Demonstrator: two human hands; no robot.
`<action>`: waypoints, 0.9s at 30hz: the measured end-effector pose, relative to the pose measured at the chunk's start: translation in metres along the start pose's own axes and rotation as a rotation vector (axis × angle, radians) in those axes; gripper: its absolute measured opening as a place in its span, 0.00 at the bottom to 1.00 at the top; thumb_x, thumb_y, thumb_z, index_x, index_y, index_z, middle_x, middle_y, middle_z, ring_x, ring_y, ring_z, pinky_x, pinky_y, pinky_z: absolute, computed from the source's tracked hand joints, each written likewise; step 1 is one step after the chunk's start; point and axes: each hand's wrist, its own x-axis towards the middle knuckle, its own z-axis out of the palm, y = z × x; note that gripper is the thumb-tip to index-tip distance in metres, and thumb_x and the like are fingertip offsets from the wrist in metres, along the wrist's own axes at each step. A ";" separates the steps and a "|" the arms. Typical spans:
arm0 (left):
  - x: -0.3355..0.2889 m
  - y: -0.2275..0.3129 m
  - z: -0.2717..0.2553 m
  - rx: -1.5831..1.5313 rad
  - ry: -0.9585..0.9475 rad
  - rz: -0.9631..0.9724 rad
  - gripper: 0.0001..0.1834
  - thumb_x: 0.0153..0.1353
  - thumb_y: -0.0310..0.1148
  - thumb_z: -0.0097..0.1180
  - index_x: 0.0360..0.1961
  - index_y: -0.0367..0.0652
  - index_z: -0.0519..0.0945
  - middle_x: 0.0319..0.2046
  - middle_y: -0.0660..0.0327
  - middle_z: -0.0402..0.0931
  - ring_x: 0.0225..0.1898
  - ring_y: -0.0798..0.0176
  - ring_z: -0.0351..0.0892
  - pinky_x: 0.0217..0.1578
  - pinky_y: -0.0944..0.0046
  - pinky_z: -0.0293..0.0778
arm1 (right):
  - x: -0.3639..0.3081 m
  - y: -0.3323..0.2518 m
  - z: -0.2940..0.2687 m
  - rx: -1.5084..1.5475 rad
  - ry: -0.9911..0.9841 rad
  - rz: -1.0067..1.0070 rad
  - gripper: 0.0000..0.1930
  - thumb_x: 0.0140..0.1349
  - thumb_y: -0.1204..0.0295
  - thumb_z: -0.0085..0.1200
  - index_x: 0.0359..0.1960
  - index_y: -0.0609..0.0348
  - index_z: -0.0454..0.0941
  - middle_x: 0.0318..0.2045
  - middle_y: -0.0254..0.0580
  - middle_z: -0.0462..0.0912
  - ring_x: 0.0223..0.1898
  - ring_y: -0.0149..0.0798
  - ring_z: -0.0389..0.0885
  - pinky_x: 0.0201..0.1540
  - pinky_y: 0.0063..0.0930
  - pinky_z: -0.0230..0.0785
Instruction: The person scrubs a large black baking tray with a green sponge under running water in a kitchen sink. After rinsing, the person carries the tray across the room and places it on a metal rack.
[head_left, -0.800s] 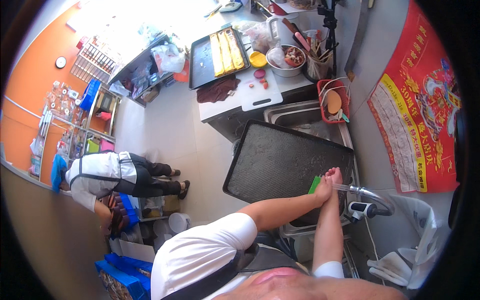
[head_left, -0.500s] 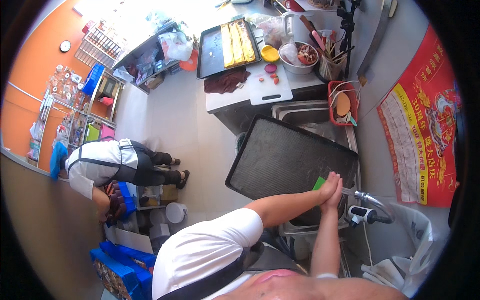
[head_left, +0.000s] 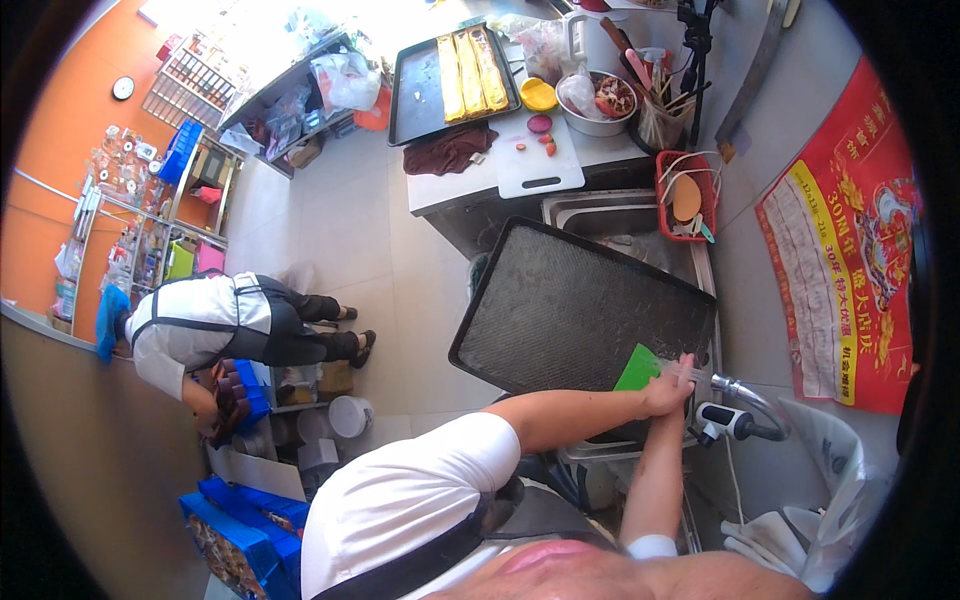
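My left hand (head_left: 658, 396) and my right hand (head_left: 685, 371) are close together over the sink, overlapping under the running tap (head_left: 738, 391). A flat green scraper (head_left: 637, 369) sticks out on the left side of the hands, apparently gripped by my left hand. My right hand's fingers look stretched out in the water, partly blurred by it. Just beyond, a large dark baking tray (head_left: 585, 305) with a ridged, wet-looking surface lies tilted across the metal sink (head_left: 600, 207), hiding much of the basin.
A white cutting board (head_left: 540, 165) with small red pieces lies on the counter, near a tray (head_left: 420, 95) of yellow strips. A red basket (head_left: 688, 225) stands by the sink. On the left, a co-worker (head_left: 210, 320) bends over blue crates. A plastic bag (head_left: 835, 470) hangs at right.
My hands have shifted slightly down and right, more into the water stream. More of the green scraper shows now. The baking tray stays nearly where it was.
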 end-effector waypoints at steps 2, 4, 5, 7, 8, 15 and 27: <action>0.009 0.007 -0.010 -0.065 -0.281 -0.107 0.28 0.73 0.48 0.39 0.62 0.37 0.70 0.56 0.46 0.75 0.58 0.48 0.73 0.60 0.54 0.67 | 0.023 0.009 -0.022 -0.055 -0.078 -0.072 0.25 0.69 0.46 0.43 0.56 0.50 0.71 0.53 0.38 0.76 0.52 0.43 0.75 0.51 0.45 0.72; 0.036 -0.023 -0.005 -0.201 -0.052 -0.177 0.24 0.72 0.45 0.42 0.55 0.36 0.75 0.51 0.50 0.79 0.52 0.51 0.78 0.54 0.54 0.72 | 0.047 0.032 -0.041 -0.146 -0.187 -0.107 0.28 0.67 0.43 0.45 0.57 0.49 0.71 0.55 0.39 0.75 0.55 0.47 0.74 0.52 0.50 0.71; 0.048 -0.031 -0.001 -0.392 0.044 -0.176 0.22 0.72 0.43 0.43 0.54 0.36 0.75 0.50 0.51 0.79 0.51 0.51 0.78 0.53 0.54 0.73 | 0.057 0.037 -0.047 -0.182 -0.237 -0.141 0.29 0.66 0.41 0.46 0.57 0.48 0.71 0.56 0.39 0.75 0.57 0.48 0.73 0.53 0.52 0.71; 0.051 -0.040 0.000 -0.871 0.107 -0.273 0.17 0.72 0.40 0.44 0.50 0.37 0.75 0.47 0.53 0.78 0.48 0.52 0.78 0.52 0.54 0.74 | 0.042 0.036 -0.032 -0.082 -0.295 -0.173 0.29 0.63 0.43 0.52 0.56 0.50 0.73 0.55 0.44 0.76 0.61 0.54 0.71 0.58 0.61 0.65; 0.048 -0.040 -0.002 -1.153 0.061 -0.362 0.14 0.71 0.38 0.45 0.47 0.38 0.75 0.45 0.54 0.78 0.46 0.52 0.78 0.51 0.53 0.75 | 0.015 0.021 -0.013 0.026 -0.463 -0.093 0.27 0.65 0.45 0.50 0.56 0.51 0.73 0.55 0.44 0.76 0.62 0.53 0.71 0.61 0.58 0.64; 0.033 -0.014 0.003 -1.408 -0.056 -0.327 0.10 0.67 0.28 0.46 0.28 0.41 0.76 0.31 0.57 0.78 0.34 0.59 0.78 0.37 0.55 0.78 | 0.036 0.009 -0.025 0.100 -0.403 -0.183 0.13 0.68 0.59 0.54 0.41 0.55 0.74 0.37 0.35 0.78 0.38 0.34 0.79 0.46 0.33 0.75; 0.002 0.008 0.004 0.473 0.022 0.320 0.38 0.68 0.48 0.43 0.73 0.38 0.51 0.71 0.39 0.51 0.72 0.39 0.48 0.71 0.52 0.47 | -0.021 -0.007 0.009 0.191 -0.239 -0.140 0.24 0.69 0.50 0.46 0.58 0.51 0.69 0.54 0.40 0.74 0.58 0.40 0.69 0.63 0.39 0.62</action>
